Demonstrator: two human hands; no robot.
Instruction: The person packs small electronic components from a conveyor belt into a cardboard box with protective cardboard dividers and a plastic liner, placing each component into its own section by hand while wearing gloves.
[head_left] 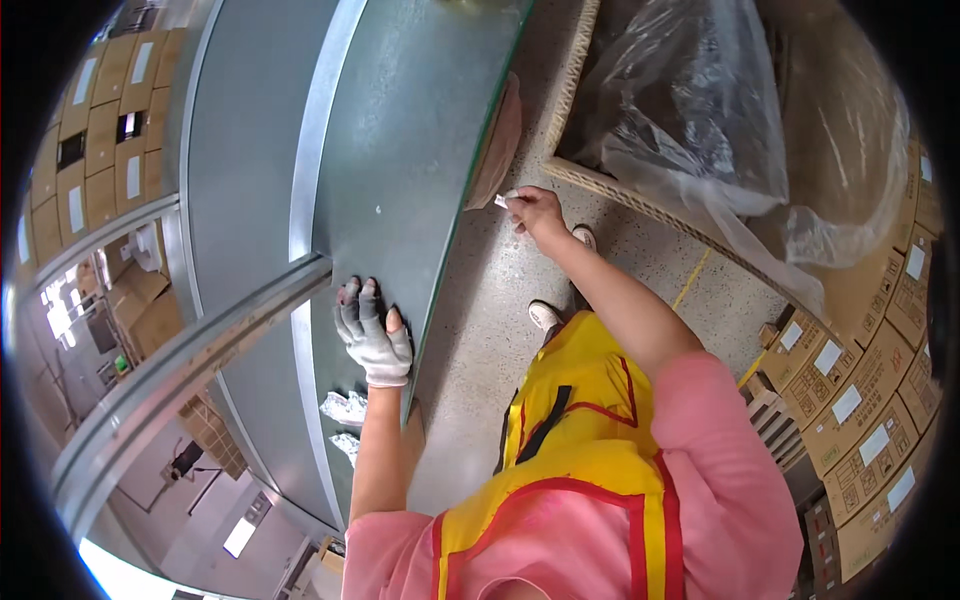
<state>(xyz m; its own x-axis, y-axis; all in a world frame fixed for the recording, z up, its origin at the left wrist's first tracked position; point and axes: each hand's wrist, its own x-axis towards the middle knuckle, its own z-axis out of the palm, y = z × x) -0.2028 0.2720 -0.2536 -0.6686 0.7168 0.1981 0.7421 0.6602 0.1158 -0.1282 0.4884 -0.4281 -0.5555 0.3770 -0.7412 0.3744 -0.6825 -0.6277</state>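
Observation:
My left hand [375,335], in a white and grey glove with a bare thumb tip, lies on the dark green work surface [405,130] with its fingers stretched out. It holds nothing that I can see. Out past the surface's right edge, over the floor, my bare right hand [537,213] pinches a small white piece [501,201] between thumb and fingers; it is too small to tell its kind. Two crumpled, shiny white and silver packets [344,408] lie on the green surface beside my left wrist.
A large cardboard box [640,205] with a clear plastic liner [700,120] stands at the right. Stacked cartons [855,405] are behind it. A metal post [250,310] crosses at the left of the green surface. A pinkish bag [500,145] hangs by its right edge.

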